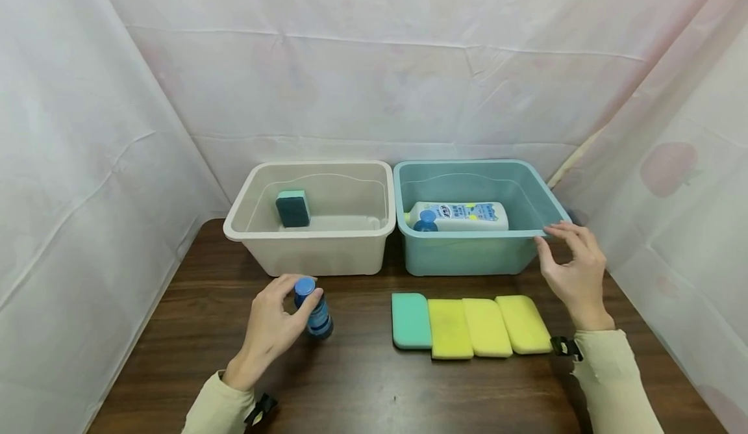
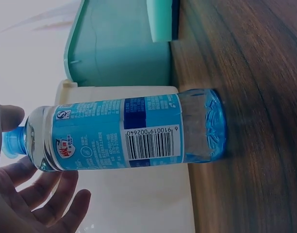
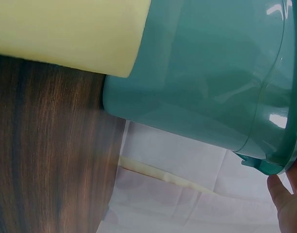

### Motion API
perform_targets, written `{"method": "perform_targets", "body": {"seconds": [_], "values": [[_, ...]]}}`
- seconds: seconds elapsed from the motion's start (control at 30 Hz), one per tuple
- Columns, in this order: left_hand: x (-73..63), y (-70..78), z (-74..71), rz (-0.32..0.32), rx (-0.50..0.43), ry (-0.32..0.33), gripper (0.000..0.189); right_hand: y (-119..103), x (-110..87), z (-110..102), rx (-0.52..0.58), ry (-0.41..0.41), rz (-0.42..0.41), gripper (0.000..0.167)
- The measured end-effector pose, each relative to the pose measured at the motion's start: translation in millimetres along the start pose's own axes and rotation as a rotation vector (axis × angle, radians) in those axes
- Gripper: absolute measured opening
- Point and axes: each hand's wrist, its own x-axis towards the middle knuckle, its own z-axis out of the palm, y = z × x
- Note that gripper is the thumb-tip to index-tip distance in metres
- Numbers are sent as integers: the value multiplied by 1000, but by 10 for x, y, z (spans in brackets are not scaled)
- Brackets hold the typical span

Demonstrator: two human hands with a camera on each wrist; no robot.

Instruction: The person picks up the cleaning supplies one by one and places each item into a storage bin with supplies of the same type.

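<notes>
With thumb and fingers at the cap and neck, my left hand [image 1: 270, 325] holds a dish soap bottle [image 1: 319, 320]. The bottle has a blue cap and a blue label with a barcode, plain in the left wrist view [image 2: 119, 133]; I cannot tell whether its base touches the table. At the near right corner of the blue bin [image 1: 467, 255], my right hand [image 1: 575, 275] pinches the rim between thumb and fingers. Inside that bin lie a white bottle [image 1: 476, 216] and a second blue-capped bottle [image 1: 427, 219], mostly hidden by the front wall.
A beige bin [image 1: 315, 255] stands left of the blue one, with a dark-faced green sponge [image 1: 293, 210] leaning inside. In front of the blue bin lie a green sponge [image 1: 411, 320] and yellow sponges [image 1: 487, 327] in a row. Pale curtains [image 1: 374, 96] surround the wooden table [image 1: 374, 395].
</notes>
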Motion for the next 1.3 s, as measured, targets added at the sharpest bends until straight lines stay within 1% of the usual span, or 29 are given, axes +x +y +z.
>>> {"method": "perform_targets", "body": {"seconds": [0.1,0.33,0.5,0.8,1.3], "values": [[-22,-15,1,-11,-45,-4,19,-7,3,3,2,1,-2,26],[-10,-21,0,4,-155,16,19,-15,3,4,3,-1,1,26],[-12,-3,-1,0,-189,4,17,-11,-5,6,-1,0,5,26],[-13,56,5,-35,-178,-8,19,1,0,11,-4,2,9,25],[-7,130,15,-5,-143,-11,20,-9,0,14,-9,3,8,25]]}}
